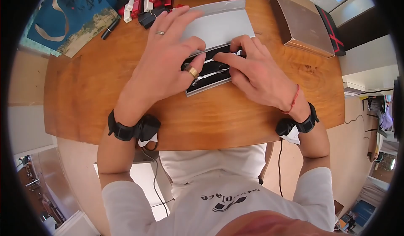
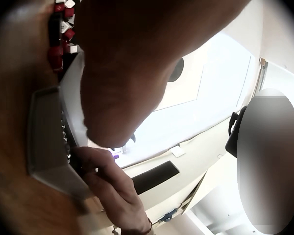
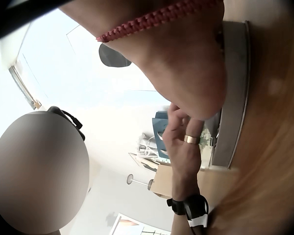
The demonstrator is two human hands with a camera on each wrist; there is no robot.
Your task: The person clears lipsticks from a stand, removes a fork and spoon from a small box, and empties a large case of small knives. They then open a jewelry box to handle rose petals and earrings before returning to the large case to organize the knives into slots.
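A grey box (image 1: 207, 89) lies open on the table, its pale lid (image 1: 223, 23) folded back on the far side. Thin silver pieces rest on the black lining; the nearer one (image 1: 213, 74) lies slantwise. My left hand (image 1: 166, 61), a ring on its thumb, pinches the left end of the farther piece (image 1: 209, 61). From the other side my right hand (image 1: 261, 69) has curled fingers at that piece's right part. Their fingertips partly cover it. In the left wrist view the box (image 2: 44, 132) stands beside my right hand (image 2: 112, 188); the right wrist view shows its side (image 3: 232, 98).
Red, white and black small items (image 1: 145, 4) lie at the back left, near a blue illustrated bag (image 1: 78, 13) and a black pen-like object (image 1: 110, 29). A brown box (image 1: 299, 19) and a black case with red lines (image 1: 330, 29) stand back right.
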